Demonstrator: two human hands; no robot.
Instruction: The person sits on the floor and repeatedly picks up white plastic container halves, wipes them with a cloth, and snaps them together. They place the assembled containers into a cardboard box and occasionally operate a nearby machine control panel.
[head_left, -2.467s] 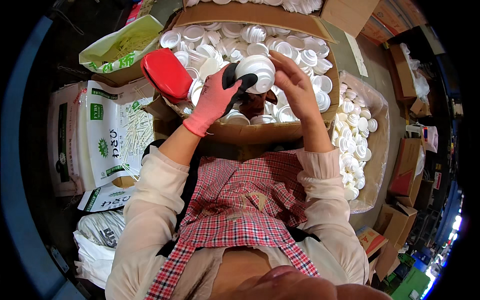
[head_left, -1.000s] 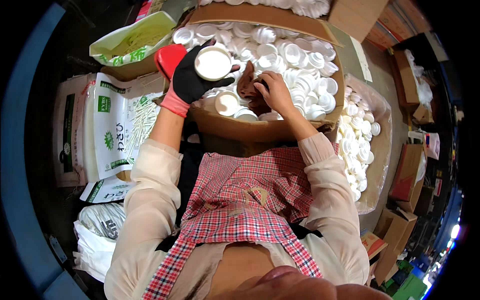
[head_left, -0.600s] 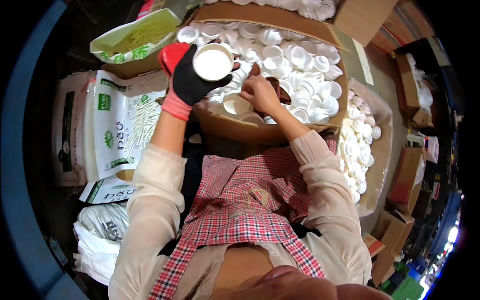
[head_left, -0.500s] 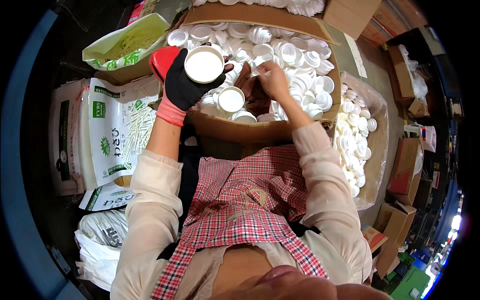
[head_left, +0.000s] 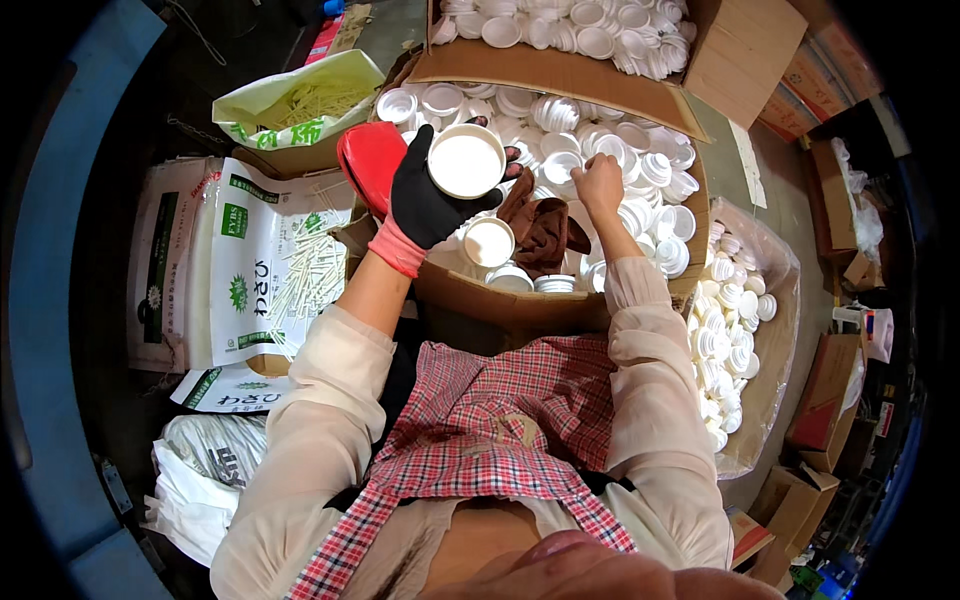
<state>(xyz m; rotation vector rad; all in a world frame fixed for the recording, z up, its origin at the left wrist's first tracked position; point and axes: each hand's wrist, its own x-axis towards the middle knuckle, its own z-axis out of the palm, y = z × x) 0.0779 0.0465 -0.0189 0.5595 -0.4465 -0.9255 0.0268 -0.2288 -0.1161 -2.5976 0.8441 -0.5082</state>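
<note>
My left hand (head_left: 430, 195), in a black glove with a pink cuff, holds a round white lid (head_left: 467, 161) with its rim facing up. A flat red thing (head_left: 370, 165) shows beside that hand. Bare, my right hand (head_left: 600, 185) hovers over the lids with its fingers pinched together. Its fingertips are at the edge of a white lid (head_left: 562, 168); whether they grip it I cannot make out. Between my hands a crumpled brown cloth (head_left: 541, 235) lies on the pile. Another round white lid (head_left: 489, 243) sits just below my left hand.
A cardboard box (head_left: 520, 312) full of white lids stands before me. To the right is a plastic-lined box of lids (head_left: 725, 340); another box (head_left: 560, 65) is at the back. On the left are white sticks (head_left: 305, 270) on a printed sack and an open bag (head_left: 300, 100).
The whole view has shifted, so the boxes appear lower and further right. My left hand still holds the lid. My right hand, blurred beside the brown cloth before, is now pinched clear of it.
</note>
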